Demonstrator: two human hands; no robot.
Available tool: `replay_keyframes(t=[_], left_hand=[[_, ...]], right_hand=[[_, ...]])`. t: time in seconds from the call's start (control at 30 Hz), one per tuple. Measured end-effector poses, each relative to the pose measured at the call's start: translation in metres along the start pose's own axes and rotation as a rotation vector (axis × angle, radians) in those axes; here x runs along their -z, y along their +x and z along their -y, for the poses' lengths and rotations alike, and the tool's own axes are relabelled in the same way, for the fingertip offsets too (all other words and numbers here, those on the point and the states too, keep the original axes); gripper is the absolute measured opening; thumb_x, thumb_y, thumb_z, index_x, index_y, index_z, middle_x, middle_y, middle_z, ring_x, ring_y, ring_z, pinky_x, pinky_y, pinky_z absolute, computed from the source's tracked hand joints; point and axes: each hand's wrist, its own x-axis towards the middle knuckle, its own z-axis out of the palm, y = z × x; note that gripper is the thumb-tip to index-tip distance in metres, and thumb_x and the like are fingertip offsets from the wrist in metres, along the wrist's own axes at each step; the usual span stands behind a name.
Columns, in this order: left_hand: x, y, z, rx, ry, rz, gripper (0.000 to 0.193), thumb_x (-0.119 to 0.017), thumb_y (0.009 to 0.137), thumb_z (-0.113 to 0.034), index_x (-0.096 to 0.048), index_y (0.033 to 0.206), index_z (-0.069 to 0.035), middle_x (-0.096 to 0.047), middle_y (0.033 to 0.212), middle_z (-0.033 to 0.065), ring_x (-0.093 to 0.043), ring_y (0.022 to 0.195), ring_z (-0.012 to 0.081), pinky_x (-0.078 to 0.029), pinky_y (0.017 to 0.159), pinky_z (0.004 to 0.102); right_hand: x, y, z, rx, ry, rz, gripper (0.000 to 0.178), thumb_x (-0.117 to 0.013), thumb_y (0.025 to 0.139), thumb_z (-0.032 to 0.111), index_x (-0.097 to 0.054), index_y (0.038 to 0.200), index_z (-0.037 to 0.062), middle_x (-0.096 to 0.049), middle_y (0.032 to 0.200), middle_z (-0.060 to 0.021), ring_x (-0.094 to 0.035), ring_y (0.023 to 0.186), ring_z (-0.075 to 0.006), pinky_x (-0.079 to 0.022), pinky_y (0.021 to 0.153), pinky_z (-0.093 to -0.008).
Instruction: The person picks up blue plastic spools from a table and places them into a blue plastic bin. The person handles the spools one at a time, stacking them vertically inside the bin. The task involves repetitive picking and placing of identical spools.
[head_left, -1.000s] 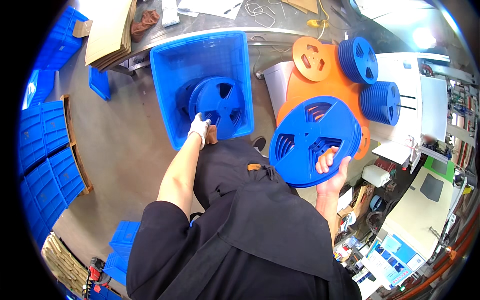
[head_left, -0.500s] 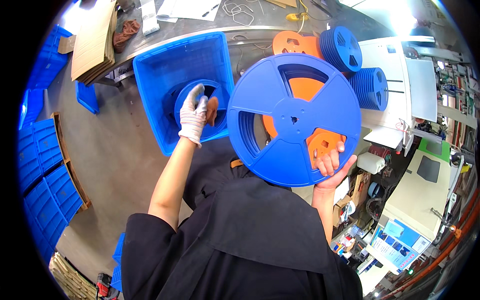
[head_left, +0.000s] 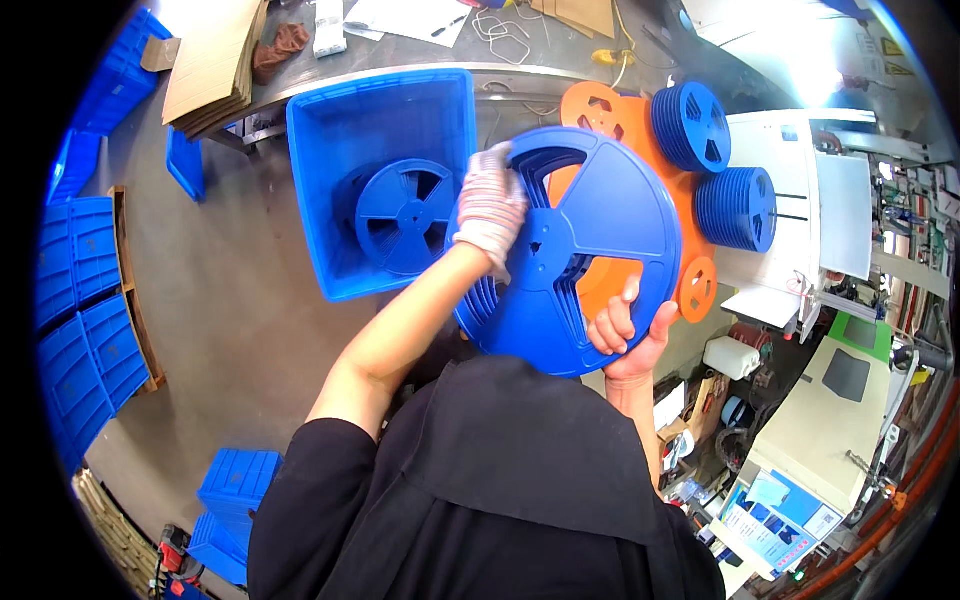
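A person in a black cloth garment (head_left: 530, 450) is holding a stack of large, round, blue plastic reels (head_left: 615, 215) in front of the torso, to the right of a bin. The bare right hand (head_left: 630, 340) is closing around the stack's lower right edge, fingers curling through a window and thumb pressing outside the rim. The left hand (head_left: 490, 205), in a white striped knit glove, is lying across the upper left rim with fingers together and partly bent; motion blur is hiding whether it is gripping.

The stack's broad face is turning up toward the camera, slightly tilted, its hub axis running downward through the layers; the round face is showing no long axis. Smooth and evenly coloured, the top reel is displaying wide cut-outs around a small central hole, with further rims lining up behind.

Beyond, a rectangular blue plastic bin (head_left: 300, 180) is containing smaller blue reels (head_left: 415, 212). Orange plastic discs (head_left: 698, 290) are sitting behind the stack, two ribbed blue reel stacks (head_left: 735, 210) beside them. Farther off, a grey metal-edged workbench (head_left: 390, 58) is supporting brown cardboard sheets (head_left: 215, 70).
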Motion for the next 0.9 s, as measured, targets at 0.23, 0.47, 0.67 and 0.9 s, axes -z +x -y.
replay_keyframes(t=[0.23,0.47,0.67,0.9], left_hand=[[-0.012,-0.04,-0.05,-0.236,-0.347,0.113,0.035,-0.057,0.082,0.004,-0.057,0.117,-0.004,-0.058,0.091,0.0141,-0.06,0.072,0.0255,-0.05,0.07,0.0359],[0.017,-0.039,0.06,0.496,-0.302,0.228,0.039,-0.063,0.087,-0.02,-0.053,0.12,-0.001,-0.056,0.089,0.0094,-0.057,0.062,0.0153,-0.05,0.061,0.0303],[0.006,-0.071,-0.028,0.349,-0.199,0.783,0.094,-0.071,0.079,-0.048,-0.024,0.146,-0.001,-0.063,0.104,0.0245,-0.065,0.081,0.0305,-0.051,0.074,0.0387],[0.0,-0.072,-0.019,0.822,-0.912,0.496,0.071,-0.065,0.087,-0.019,-0.027,0.147,-0.008,-0.059,0.114,0.0113,-0.057,0.103,0.0169,-0.048,0.088,0.0325]], right_hand=[[0.005,-0.005,0.001,-0.003,0.021,-0.023,0.053,-0.055,0.089,0.058,-0.047,0.107,0.0081,-0.031,0.057,0.0038,-0.031,0.043,-0.0069,-0.028,0.043,-0.0235],[0.018,-0.017,0.016,0.132,0.003,-0.095,0.056,-0.053,0.089,0.06,-0.049,0.109,0.0074,-0.031,0.058,0.0033,-0.031,0.043,-0.0073,-0.028,0.043,-0.024],[0.006,0.004,0.011,0.135,-0.177,-0.058,0.059,-0.056,0.088,0.058,-0.049,0.113,0.0048,-0.036,0.062,0.0018,-0.035,0.048,-0.0095,-0.031,0.046,-0.0256],[0.011,0.006,0.023,0.056,-0.475,-0.278,0.055,-0.054,0.094,0.045,-0.049,0.12,-0.0038,-0.066,0.101,-0.0212,-0.068,0.089,-0.0305,-0.054,0.082,-0.0401]])
